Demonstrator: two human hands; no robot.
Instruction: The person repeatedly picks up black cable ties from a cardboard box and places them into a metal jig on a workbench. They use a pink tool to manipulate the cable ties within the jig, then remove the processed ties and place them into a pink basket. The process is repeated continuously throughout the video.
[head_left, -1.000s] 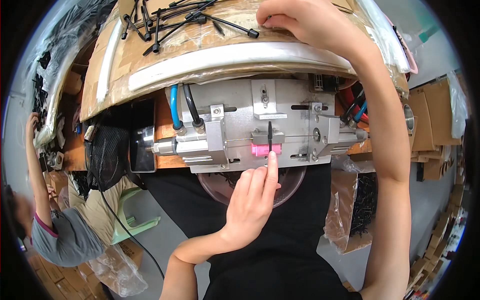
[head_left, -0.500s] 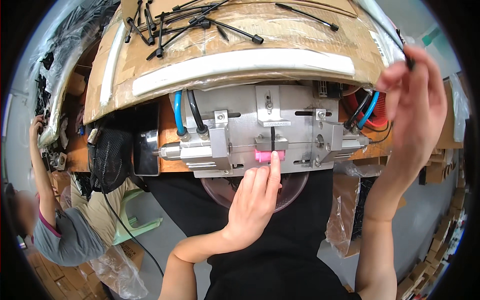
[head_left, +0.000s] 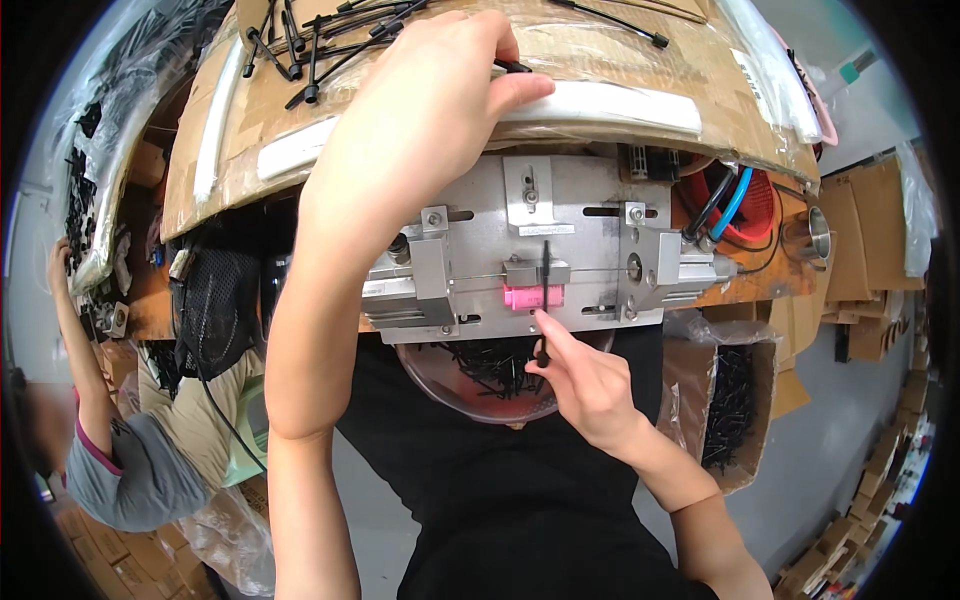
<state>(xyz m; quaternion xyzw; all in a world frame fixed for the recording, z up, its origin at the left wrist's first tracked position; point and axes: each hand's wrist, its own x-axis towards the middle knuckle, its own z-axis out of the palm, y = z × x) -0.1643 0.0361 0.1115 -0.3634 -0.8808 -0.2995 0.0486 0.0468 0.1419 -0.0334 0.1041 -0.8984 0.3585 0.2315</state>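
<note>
My right hand [head_left: 592, 388] pinches the knobbed lower end of a thin black rod [head_left: 546, 285] between thumb and fingers. The rod lies across a small metal block and the pink piece [head_left: 520, 298] at the middle of a metal fixture [head_left: 485, 215]. Stretched forward over the cardboard, my left hand [head_left: 425, 100] has its fingers closed on a second black rod [head_left: 512, 66], of which only a short dark end shows. More black rods with knobbed ends [head_left: 312, 60] lie on the cardboard, partly hidden by that hand.
Below the fixture, a clear bowl [head_left: 404, 368] holds black rods. A red basket [head_left: 762, 200], blue and black hoses and a metal cup [head_left: 818, 233] stand at right. An open carton [head_left: 762, 440] of black pieces sits lower right. Another person [head_left: 140, 460] works at far left.
My left hand has left the pink piece and reached forward to the rods on the cardboard. My right hand has come down from the upper right to the rod at the fixture.
</note>
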